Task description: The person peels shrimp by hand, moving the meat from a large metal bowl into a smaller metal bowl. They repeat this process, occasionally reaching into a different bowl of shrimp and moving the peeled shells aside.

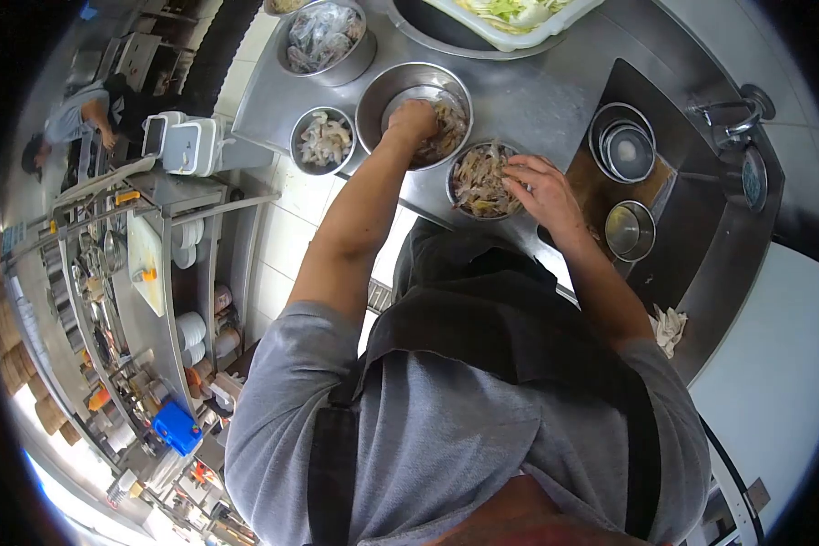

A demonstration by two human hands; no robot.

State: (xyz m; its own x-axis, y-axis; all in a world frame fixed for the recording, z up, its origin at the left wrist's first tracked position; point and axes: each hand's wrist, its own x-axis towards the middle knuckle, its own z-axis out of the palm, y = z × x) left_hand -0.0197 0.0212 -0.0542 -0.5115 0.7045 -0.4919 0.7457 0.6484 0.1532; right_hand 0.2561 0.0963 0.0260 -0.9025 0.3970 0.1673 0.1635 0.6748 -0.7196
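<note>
My left hand (pixel 412 120) reaches into a large steel bowl (pixel 368 107) of unpeeled shrimp (pixel 450 127). Its fingers are curled downward, and what they grip, if anything, is hidden. To the right, my right hand (pixel 548 193) hovers at the edge of a smaller bowl heaped with shrimp shells (pixel 480 177). That hand's thumb and fingers are apart, and nothing shows clearly between them. On the left, peeled shrimp (pixel 325 141) fill a small steel bowl (pixel 297 156).
A steel pot with a plastic bag (pixel 323 36) stands at the back left. Behind is a white tub (pixel 519 38) of cut vegetables. The sink (pixel 692 237) at right holds nested bowls (pixel 623 141) and a steel container (pixel 630 229). Another person (pixel 77 118) works far left.
</note>
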